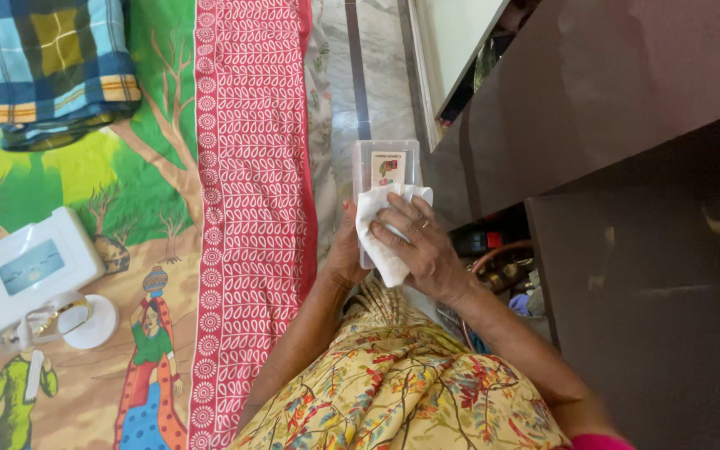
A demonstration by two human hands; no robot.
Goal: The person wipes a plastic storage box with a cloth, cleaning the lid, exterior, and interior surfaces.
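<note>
Head view: hands [414,246] clasping box [387,162], cloth [381,242].

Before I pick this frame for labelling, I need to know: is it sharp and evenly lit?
Head view: mostly sharp, with the right hand, white cloth and clear plastic box crisp; daylight is bright on the printed bedsheet; the dark brown cabinet is dim; pale glare on the floor.

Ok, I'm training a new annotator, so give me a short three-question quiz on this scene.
1. True or false: the right hand presses a white cloth on the clear plastic box.
2. What supports the box from behind?
3. The folded checked cloth lies: A) on the bed sheet, B) on the dark cabinet.

Key: 1 true; 2 the left hand; 3 A.
</note>
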